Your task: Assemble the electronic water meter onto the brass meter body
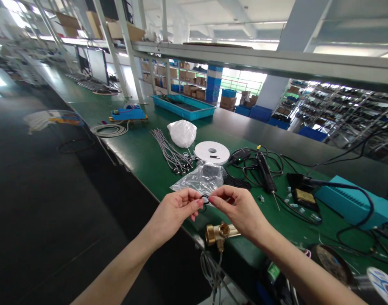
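Black, slender loop (205, 195) in the pinch of left fingers (194, 206) and right fingers (219, 203), near crinkled plastic (198, 178)

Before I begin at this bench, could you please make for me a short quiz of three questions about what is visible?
1. True or false: the left hand and the right hand both hold the small dark ring.
2. Which of these is nearest to the hands? A) brass fitting, B) blue tray, C) keyboard.
3. What colour is the round reel behind the clear bag?

Key: 1 true; 2 A; 3 white.
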`<state>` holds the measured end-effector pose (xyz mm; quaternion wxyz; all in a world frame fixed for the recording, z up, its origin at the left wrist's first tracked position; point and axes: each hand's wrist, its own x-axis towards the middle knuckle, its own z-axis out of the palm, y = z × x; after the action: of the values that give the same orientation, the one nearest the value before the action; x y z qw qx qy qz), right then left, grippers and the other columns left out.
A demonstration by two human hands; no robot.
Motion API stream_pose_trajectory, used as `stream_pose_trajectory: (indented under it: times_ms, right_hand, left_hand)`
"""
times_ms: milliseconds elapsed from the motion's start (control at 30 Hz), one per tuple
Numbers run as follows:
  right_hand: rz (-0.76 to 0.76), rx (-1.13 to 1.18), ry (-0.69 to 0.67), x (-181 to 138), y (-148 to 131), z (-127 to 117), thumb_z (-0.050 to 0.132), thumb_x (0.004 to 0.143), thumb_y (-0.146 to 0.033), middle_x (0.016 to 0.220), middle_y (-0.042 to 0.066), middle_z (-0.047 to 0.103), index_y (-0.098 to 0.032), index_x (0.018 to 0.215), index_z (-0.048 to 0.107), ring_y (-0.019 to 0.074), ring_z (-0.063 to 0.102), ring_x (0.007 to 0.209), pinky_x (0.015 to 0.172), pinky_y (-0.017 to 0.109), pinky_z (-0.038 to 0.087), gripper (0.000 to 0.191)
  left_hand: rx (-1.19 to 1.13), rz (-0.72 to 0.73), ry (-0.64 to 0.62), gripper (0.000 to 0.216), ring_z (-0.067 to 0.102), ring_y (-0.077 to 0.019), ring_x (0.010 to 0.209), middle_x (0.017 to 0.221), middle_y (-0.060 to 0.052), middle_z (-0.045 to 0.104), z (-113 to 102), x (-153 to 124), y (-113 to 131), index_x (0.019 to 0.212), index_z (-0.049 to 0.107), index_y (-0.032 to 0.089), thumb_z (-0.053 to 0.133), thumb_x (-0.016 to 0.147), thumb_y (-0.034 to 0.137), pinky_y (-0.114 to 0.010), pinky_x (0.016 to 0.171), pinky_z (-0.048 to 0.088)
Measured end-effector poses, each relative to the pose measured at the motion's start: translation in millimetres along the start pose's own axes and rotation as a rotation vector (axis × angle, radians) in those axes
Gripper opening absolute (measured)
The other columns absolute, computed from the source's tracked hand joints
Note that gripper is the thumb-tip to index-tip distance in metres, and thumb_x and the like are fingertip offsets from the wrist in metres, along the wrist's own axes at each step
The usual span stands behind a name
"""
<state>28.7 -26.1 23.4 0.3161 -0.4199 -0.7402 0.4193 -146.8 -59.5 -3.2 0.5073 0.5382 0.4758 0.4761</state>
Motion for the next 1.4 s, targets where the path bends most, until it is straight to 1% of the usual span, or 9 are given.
stream_pose_trajectory:
  times_ms: [200, 333, 467, 667, 833, 933, 1100, 1300, 1400]
  right_hand:
    - [0.079, 0.078, -0.001, -4.5, 2.6, -11.1, 0.062, 0.077, -0.034, 0.072, 0.001, 0.066, -0.014, 0.08, 0.068, 0.0116, 0.054, 0.065, 0.063, 0.024, 0.042, 0.02]
    - [0.109, -0.018, 0.096, -6.9, 10.2, -22.4, 0.06, 0.077, -0.036, 0.072, 0.002, 0.066, -0.015, 0.08, 0.068, 0.0124, 0.054, 0.064, 0.062, 0.025, 0.042, 0.023]
    - [0.09, -0.173, 0.054, -11.5, 13.8, -24.8, 0.059, 0.079, -0.031, 0.075, 0.003, 0.068, -0.016, 0.081, 0.07, 0.0145, 0.058, 0.069, 0.064, 0.026, 0.043, 0.019]
    - [-0.011, -0.341, -0.026, -12.1, 6.1, -7.8, 0.057, 0.081, -0.024, 0.073, 0.002, 0.068, -0.017, 0.081, 0.07, 0.0134, 0.058, 0.066, 0.061, 0.024, 0.041, 0.015]
    - [-0.034, -0.378, -0.023, -13.2, 4.0, -5.7, 0.058, 0.081, -0.021, 0.072, 0.001, 0.067, -0.018, 0.08, 0.07, 0.0126, 0.057, 0.066, 0.061, 0.024, 0.04, 0.013]
    - [-0.049, -0.395, -0.019, -14.8, 2.9, -6.7, 0.058, 0.081, -0.02, 0.073, 0.001, 0.066, -0.018, 0.08, 0.07, 0.0123, 0.057, 0.066, 0.061, 0.024, 0.04, 0.012]
    - [-0.059, -0.415, -0.029, -15.4, 0.7, -5.0, 0.058, 0.081, -0.017, 0.072, 0.0, 0.065, -0.018, 0.078, 0.069, 0.0118, 0.056, 0.065, 0.062, 0.024, 0.04, 0.011]
    - [-0.064, -0.414, -0.024, -17.5, -0.7, -8.3, 0.058, 0.081, -0.018, 0.074, 0.001, 0.066, -0.018, 0.079, 0.069, 0.0118, 0.056, 0.066, 0.062, 0.024, 0.04, 0.011]
    - [-0.054, -0.418, -0.007, -19.3, -0.5, -12.5, 0.058, 0.082, -0.019, 0.072, 0.0, 0.065, -0.018, 0.079, 0.069, 0.0118, 0.056, 0.065, 0.061, 0.024, 0.04, 0.011]
  left_hand:
    - [0.007, 0.022, -0.044, 0.019, 0.051, -0.0086, 0.057, 0.07, 0.002, 0.059, 8.5, 0.5, 5.9, 0.085, 0.064, 0.014, 0.065, 0.078, 0.032, -0.021, 0.056, 0.043]
    - [0.133, 0.04, 0.065, 0.016, 0.054, -0.0105, 0.059, 0.069, 0.001, 0.061, -1.0, 1.6, 1.7, 0.082, 0.065, 0.015, 0.064, 0.077, 0.03, -0.021, 0.056, 0.045]
    - [0.349, 0.037, 0.151, 0.016, 0.058, -0.0128, 0.061, 0.067, 0.001, 0.062, -10.9, -2.9, -16.4, 0.08, 0.066, 0.018, 0.058, 0.081, 0.031, -0.022, 0.056, 0.047]
    - [0.692, 0.387, 0.29, 0.024, 0.064, -0.0139, 0.068, 0.086, -0.003, 0.068, -10.2, 6.3, -40.9, 0.096, 0.068, 0.018, 0.046, 0.089, 0.022, -0.025, 0.064, 0.052]
    - [0.746, 0.545, 0.399, 0.021, 0.062, -0.0174, 0.091, 0.097, -0.006, 0.067, -5.5, 27.8, -51.5, 0.098, 0.066, 0.017, 0.046, 0.091, 0.02, -0.033, 0.086, 0.05]
    - [0.808, 0.602, 0.437, 0.019, 0.061, -0.0186, 0.091, 0.094, -0.006, 0.066, -2.5, 37.8, -56.5, 0.094, 0.066, 0.018, 0.047, 0.092, 0.021, -0.035, 0.087, 0.049]
    - [0.89, 0.627, 0.44, 0.019, 0.061, -0.021, 0.089, 0.09, -0.007, 0.067, 4.1, 49.5, -57.7, 0.095, 0.067, 0.018, 0.049, 0.092, 0.023, -0.037, 0.087, 0.047]
    - [0.844, 0.626, 0.399, 0.033, 0.065, -0.0193, 0.096, 0.108, -0.009, 0.068, 9.8, 54.7, -51.5, 0.127, 0.05, 0.016, 0.041, 0.095, 0.023, -0.032, 0.086, 0.05]
    - [0.807, 0.655, 0.39, 0.027, 0.061, -0.0188, 0.104, 0.111, -0.008, 0.066, 8.5, 41.9, -43.4, 0.113, 0.058, 0.016, 0.041, 0.095, 0.025, -0.032, 0.094, 0.047]
